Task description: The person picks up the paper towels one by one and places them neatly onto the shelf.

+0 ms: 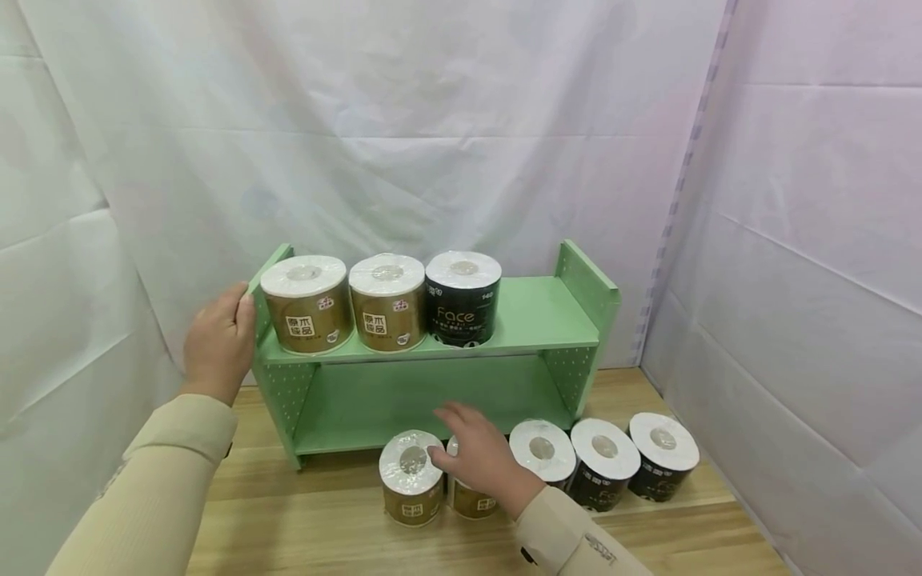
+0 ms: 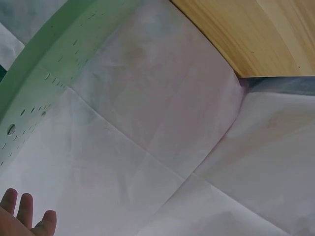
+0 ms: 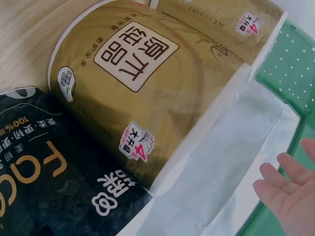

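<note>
My left hand (image 1: 219, 340) is at the left side panel of a green two-tier shelf (image 1: 432, 400), thumb right at the panel's front edge. In the left wrist view its fingers (image 2: 24, 211) stretch out near the panel. My right hand (image 1: 479, 452) hovers with extended fingers over the front row, partly hiding a gold-wrapped toilet roll (image 1: 471, 502). Left of it stands another gold toilet roll (image 1: 412, 488). In the right wrist view the right fingers (image 3: 278, 179) are spread beside the gold roll (image 3: 133, 73), holding nothing.
Two gold rolls (image 1: 310, 320) (image 1: 389, 316) and one black roll (image 1: 463, 312) stand on the upper tier. Three black rolls (image 1: 543, 450) (image 1: 603, 464) (image 1: 661, 456) continue the front row on the wooden table (image 1: 317, 520). White cloth (image 1: 432, 120) hangs behind and beside.
</note>
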The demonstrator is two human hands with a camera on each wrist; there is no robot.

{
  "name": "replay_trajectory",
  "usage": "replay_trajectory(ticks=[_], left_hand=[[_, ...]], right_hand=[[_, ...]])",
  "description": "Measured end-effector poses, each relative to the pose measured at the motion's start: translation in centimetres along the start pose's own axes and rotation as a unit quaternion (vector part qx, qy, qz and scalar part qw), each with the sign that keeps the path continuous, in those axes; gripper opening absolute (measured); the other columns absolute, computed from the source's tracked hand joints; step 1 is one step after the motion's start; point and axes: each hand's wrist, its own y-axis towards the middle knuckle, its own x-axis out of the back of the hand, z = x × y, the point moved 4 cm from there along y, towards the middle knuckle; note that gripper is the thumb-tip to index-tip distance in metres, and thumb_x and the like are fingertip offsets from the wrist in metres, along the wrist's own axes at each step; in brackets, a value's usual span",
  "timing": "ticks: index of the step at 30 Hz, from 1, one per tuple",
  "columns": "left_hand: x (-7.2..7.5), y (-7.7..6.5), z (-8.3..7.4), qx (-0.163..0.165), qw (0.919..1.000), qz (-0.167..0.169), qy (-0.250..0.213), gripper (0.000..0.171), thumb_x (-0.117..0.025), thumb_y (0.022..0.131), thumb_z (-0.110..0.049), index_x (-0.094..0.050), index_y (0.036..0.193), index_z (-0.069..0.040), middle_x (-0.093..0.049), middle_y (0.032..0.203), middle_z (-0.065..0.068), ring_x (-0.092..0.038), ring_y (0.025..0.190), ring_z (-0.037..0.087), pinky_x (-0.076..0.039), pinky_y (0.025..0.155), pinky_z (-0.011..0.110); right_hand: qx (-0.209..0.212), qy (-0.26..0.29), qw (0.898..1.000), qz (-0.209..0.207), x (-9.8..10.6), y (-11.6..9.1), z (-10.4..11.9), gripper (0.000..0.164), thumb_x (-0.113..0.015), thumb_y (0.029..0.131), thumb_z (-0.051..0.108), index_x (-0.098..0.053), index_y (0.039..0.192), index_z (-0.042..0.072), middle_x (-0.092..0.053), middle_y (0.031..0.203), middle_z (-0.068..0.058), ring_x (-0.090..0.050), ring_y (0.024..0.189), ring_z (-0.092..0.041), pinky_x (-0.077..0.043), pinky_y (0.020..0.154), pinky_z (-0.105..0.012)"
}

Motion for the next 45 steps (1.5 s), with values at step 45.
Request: replay_trajectory(ticks=[45], left_hand=[[0.0,0.0,-0.1,0.001,1.0000,-0.008,0.000,0.045,-0.031,0.104,-0.030,-0.053,0.135,-0.005,-0.058,0.127,0.026,-0.052,0.108,0.050,-0.039,0.089,0.064]], right_hand=[[-0.005,-0.066,0.994,0.086,-4.4,2.0,1.7,0.073,-0.069,0.078,0.056,-0.052,0.138,0.017,-0.043,0.146,-0.014,-0.043,0.132,-0.033,-0.046,0.095,-0.050]])
